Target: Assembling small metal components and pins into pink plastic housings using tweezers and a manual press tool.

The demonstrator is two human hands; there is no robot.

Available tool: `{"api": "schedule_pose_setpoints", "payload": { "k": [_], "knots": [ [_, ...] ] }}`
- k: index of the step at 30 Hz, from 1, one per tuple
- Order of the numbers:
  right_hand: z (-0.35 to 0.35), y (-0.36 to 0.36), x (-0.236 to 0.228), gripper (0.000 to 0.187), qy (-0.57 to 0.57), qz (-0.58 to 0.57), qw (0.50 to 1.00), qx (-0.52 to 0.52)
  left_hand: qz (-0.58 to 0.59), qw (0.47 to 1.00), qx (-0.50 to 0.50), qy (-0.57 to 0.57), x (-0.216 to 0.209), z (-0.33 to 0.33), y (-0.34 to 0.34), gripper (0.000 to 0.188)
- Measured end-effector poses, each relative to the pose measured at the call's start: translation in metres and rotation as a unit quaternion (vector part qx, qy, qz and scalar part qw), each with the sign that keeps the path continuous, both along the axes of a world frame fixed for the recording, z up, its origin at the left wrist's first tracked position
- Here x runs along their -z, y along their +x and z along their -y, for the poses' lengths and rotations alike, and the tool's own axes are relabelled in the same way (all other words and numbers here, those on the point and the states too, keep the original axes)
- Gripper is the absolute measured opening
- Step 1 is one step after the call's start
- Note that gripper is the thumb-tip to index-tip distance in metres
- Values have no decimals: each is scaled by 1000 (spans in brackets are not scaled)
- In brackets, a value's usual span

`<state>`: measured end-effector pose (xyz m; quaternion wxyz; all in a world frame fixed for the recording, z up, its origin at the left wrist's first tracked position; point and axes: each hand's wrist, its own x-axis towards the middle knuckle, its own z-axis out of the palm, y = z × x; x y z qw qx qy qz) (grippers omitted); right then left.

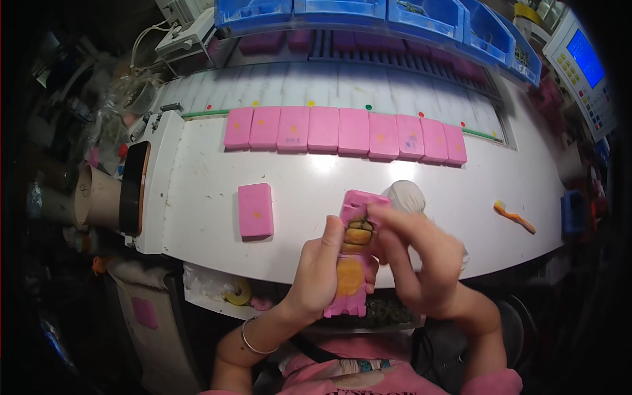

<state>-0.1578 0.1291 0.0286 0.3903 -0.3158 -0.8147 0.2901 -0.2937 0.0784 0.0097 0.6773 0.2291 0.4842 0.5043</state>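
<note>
My left hand [314, 275] grips a long pink rubber mold [350, 276] from its left side, thumb along the edge. The mold is tilted in front of me, its inner face up, with orange-yellow stained hollows and dark lines in the upper part. Over the upper hollows, the fingers of my right hand [428, 260] are bent together in a pinch, slightly blurred. Whatever lies between those fingertips is hidden. Behind the right hand sits a round whitish pouch [407, 196], partly covered. A single pink block [255, 210] lies on the table to the left.
Several pink blocks [324, 130] stand in a row before a marbled strip [283, 85]. An orange toothbrush [515, 216] lies at the right. Blue bins [421, 20] hang above. A phone [135, 187] stands left; a control panel [582, 62] is at the far right.
</note>
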Motion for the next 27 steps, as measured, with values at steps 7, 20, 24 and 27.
{"api": "schedule_pose_setpoints", "payload": {
  "k": [7, 20, 24, 27],
  "knots": [
    [-4, -5, -13, 7, -290, -56, 954, 45, -45, 996, 54, 60, -3, 4, -3, 61],
    [-27, 3, -21, 15, -441, -75, 893, -55, -71, 991, 73, 87, 3, 0, -9, 60],
    [-31, 4, -24, 12, -429, -14, 901, -61, -106, 983, 115, 95, 3, -4, -12, 67],
    [-31, 3, -26, 11, -429, -7, 901, -63, -101, 984, 103, 101, 4, -2, -9, 67]
  ]
}}
